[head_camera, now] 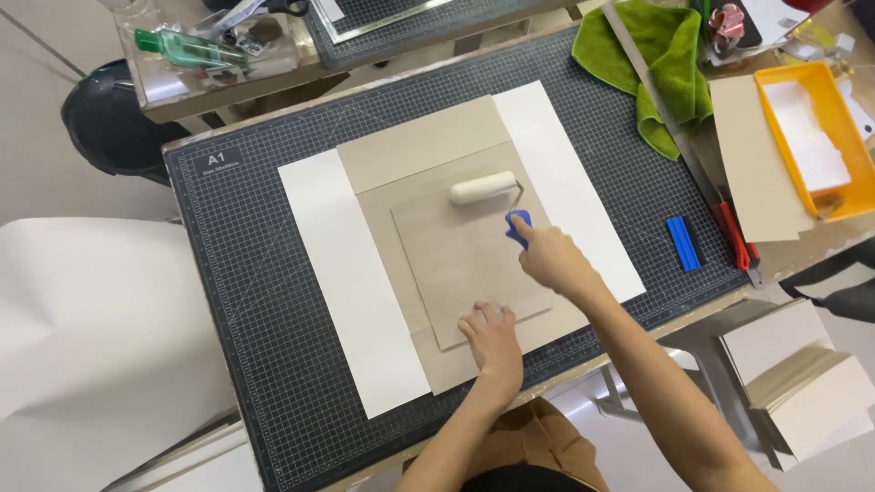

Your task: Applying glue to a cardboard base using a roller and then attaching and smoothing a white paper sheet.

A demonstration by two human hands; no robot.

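My right hand [551, 260] grips the blue handle of a small paint roller [485, 189], whose white foam head rests on the top edge of a square grey board [456, 264]. That board lies on a larger beige card [428, 146], which sits on a white sheet [337, 273] spread over the dark cutting mat [246, 301]. My left hand [492, 339] presses flat, fingers spread, on the lower edge of the grey board.
A blue block [683, 243] and a red-handled tool [735, 234] lie at the mat's right. Behind them are a green cloth [670, 64], a metal ruler [661, 100] and a yellow tray [811, 137]. Stacked boards [802, 383] stand at the lower right, a second table at the back.
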